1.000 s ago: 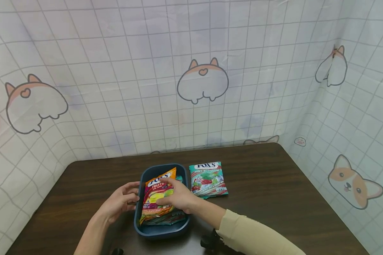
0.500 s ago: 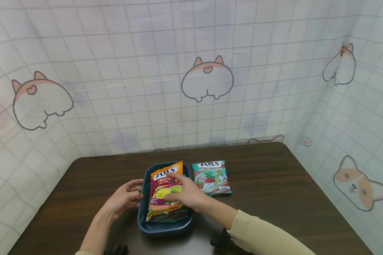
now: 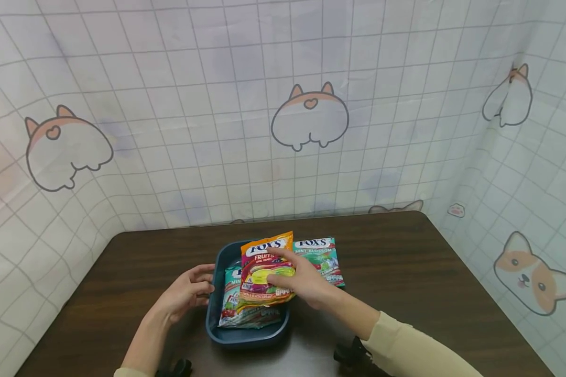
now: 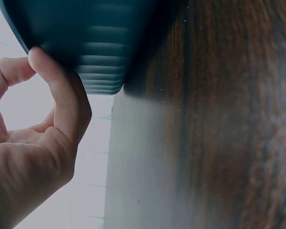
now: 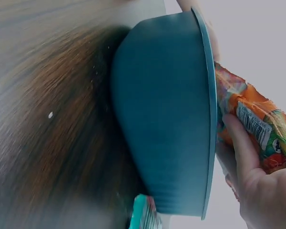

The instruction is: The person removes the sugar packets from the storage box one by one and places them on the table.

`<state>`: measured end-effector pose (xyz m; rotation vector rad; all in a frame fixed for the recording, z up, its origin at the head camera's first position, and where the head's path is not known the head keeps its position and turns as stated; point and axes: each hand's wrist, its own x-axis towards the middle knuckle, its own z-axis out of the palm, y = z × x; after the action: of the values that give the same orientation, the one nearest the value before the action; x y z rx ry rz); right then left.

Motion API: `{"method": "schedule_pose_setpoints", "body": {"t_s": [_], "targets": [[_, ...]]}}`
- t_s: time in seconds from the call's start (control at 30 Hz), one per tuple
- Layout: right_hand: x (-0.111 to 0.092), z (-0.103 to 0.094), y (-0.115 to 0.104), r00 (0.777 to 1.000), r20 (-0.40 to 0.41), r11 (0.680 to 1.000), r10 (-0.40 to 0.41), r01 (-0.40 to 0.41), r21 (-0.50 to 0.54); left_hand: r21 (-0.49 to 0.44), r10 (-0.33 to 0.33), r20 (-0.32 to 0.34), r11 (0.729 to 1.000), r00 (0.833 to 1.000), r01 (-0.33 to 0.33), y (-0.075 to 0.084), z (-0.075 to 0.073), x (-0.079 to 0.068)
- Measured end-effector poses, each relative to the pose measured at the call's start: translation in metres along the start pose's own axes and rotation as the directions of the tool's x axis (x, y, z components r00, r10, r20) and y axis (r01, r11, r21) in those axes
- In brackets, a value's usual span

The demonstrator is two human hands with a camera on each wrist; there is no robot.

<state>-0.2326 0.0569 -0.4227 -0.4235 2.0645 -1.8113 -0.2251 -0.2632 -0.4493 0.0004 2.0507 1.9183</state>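
Note:
My right hand (image 3: 303, 277) grips an orange-and-purple Fox's Fruits candy bag (image 3: 264, 283), held above the right side of a dark blue plastic bin (image 3: 245, 343). In the right wrist view, the candy bag (image 5: 255, 124) shows its barcode side just past the bin's rim, fingers pressed along it. Inside the bin lies a teal Fox's mint candy bag (image 3: 250, 318), partly covered by the orange one. At the bin's left side, my left hand (image 3: 186, 293) touches the outer wall near the rim with bent, relaxed fingers. The left wrist view shows a fingertip against the bin (image 4: 102, 47).
A teal Fox's Mint Blossom bag (image 3: 327, 262) lies on the dark wooden table (image 3: 405, 277), right of the bin and partly behind my right hand. Behind the table hangs a white grid-patterned curtain (image 3: 193, 131) with corgi drawings. Black wrist gear (image 3: 354, 353) sits below the right forearm.
The orange candy bag has come up out of the bin and moved right with my right hand, uncovering the teal bag beneath. My left hand stays at the bin's side. The view shifts slightly.

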Motion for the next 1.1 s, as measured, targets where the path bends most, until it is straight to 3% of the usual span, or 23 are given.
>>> {"method": "schedule_pose_setpoints", "body": {"t_s": [0.5,0.73,1.1], "targets": [[-0.015,-0.037,-0.002,0.998,-0.065,0.996,0.028,-0.022,0.083,-0.006,0.013,0.016,1.000,1.000,-0.013,-0.002,0.000,0.001],[-0.019,-0.053,-0.001,0.992,-0.117,0.998,0.042,-0.035,0.060,-0.009,0.008,-0.004,1.000,1.000,-0.008,-0.002,-0.001,0.001],[-0.026,-0.077,0.008,0.995,-0.093,0.996,0.039,-0.030,0.089,-0.004,0.004,-0.015,1.000,1.000,-0.004,-0.004,-0.001,0.001]]}}
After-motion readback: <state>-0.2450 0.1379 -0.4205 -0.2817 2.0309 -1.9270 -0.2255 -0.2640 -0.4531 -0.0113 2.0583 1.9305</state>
